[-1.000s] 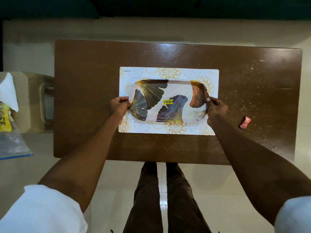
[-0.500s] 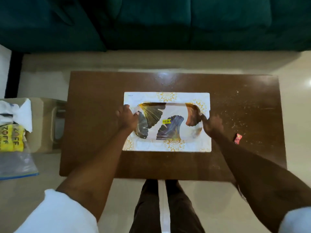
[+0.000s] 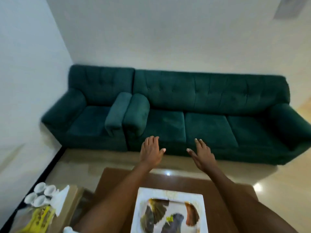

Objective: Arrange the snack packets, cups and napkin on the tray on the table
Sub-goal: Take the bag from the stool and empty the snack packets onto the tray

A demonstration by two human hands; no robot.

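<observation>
Your left hand (image 3: 151, 151) and right hand (image 3: 202, 154) both raised past far edge of desk (image 3: 121, 185), fingers spread, palms down, holding nothing. Tray (image 3: 170, 214) lies on white mat (image 3: 143, 199) at near edge of desk. Four white cups (image 3: 41, 193), napkin (image 3: 61, 197) and yellow snack packet (image 3: 39, 217) sit on cardboard box (image 3: 70, 204) beside desk's left edge.

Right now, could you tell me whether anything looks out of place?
Yes: both hands, left hand and right hand, are raised open and empty, while the tray is bare; the white cups and yellow snack packet sit off the table.
</observation>
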